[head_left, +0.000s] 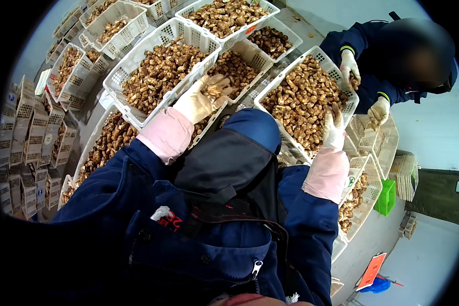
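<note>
My left hand, in a soiled pale glove, is above the rim between two white perforated crates, its fingers apart and stained brown. The left crate is heaped with small brown, knobbly pieces that look like mushrooms. Over the right edge of another white crate, my right hand points its gloved fingers upward, apart, beside similar brown mushrooms. I cannot make out anything held in either hand. Pink cuffs cover both my wrists.
Opposite, at right, a co-worker's gloved hand holds a brown piece at the same crate; their other hand hangs lower. Stacked crates stand left, more filled crates behind. A green basket and an orange sign are right.
</note>
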Tool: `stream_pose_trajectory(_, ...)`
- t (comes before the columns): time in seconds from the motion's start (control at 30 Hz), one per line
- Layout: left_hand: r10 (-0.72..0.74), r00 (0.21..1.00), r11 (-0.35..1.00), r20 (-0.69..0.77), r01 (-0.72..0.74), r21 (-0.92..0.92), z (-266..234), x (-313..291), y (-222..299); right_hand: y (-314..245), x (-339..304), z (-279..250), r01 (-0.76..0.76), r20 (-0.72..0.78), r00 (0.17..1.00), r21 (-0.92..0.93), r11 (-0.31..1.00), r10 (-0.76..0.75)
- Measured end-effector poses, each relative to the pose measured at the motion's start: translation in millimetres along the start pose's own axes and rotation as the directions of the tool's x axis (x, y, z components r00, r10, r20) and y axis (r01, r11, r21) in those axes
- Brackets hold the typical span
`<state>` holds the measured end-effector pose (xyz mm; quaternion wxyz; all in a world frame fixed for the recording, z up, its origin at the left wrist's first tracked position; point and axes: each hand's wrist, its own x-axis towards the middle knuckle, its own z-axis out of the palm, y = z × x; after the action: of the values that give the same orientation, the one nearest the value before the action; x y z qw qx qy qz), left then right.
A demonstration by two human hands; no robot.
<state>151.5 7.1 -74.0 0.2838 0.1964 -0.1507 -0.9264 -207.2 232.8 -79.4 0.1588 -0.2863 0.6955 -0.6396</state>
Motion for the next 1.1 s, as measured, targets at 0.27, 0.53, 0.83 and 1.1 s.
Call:
stream_pose_trajectory(0.27, 0.275, 0.788, 0.800, -0.551, -0.506, -0.323, -72, 10, 100, -23, -7, -20, 0.017, -0.104, 0.994, -0.221, 0.975, -0.041)
stream_pose_trajectory(0.53, 0.216, 0.968, 0.928, -0.129, -0.244, -0.282, -1, 60, 44, 27, 1, -98, -0.110, -0.148, 0.989, -0.583, 0.805, 0.028)
stream_pose_trajectory(0.83, -0.044, 0.998, 0.999, 0.037, 0.043, 0.033, 143, 113, -118, 32, 9, -51, -0.177, 0.029, 0.897, -0.891, 0.419, 0.442)
stream_pose_trajectory(1.1, 0.037, 0.999, 0.971, 0.030, -0.043, 0.235, 117, 135, -120, 81, 41, -22, -0.119, -0.007, 0.804, -0.982, 0.149, 0.594)
